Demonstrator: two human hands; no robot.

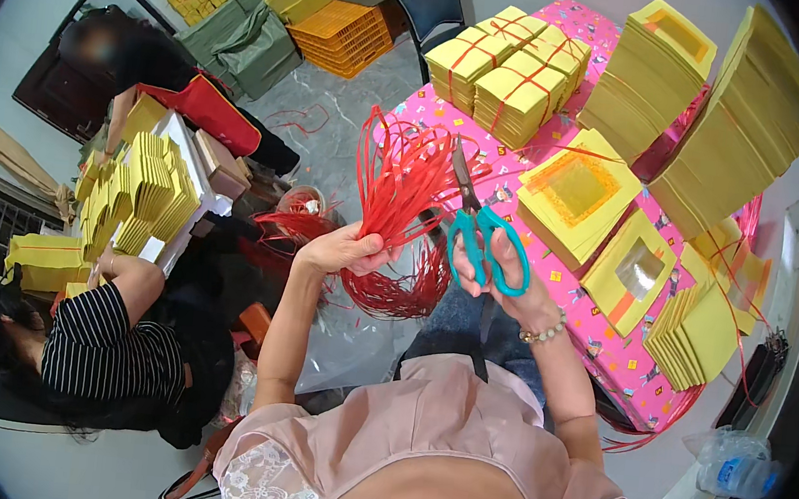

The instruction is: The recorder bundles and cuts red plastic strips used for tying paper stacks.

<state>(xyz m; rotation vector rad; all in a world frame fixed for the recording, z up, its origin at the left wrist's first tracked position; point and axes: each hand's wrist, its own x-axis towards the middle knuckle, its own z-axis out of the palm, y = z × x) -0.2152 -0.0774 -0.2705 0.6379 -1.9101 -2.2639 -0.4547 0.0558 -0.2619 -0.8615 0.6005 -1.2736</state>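
Observation:
My left hand (342, 250) is closed round the middle of a bundle of red plastic strips (402, 184). Loose ends fan out above my fingers, and a thick looped tail hangs below them. Close on its right, my right hand (522, 295) holds scissors (473, 213) with teal handles, blades pointing up and away from me. The handle loops rest against my palm and fingers. Beside the blades are the upper strips; I cannot tell whether they touch. A bracelet (542, 333) circles my right wrist.
A pink patterned table (592, 350) on the right carries tied yellow paper stacks (522, 98) and tall loose paper stacks (648, 86). To the left, two people work by a table of folded yellow papers (150, 192). An orange crate (345, 37) sits at the back, near a chair (419, 1).

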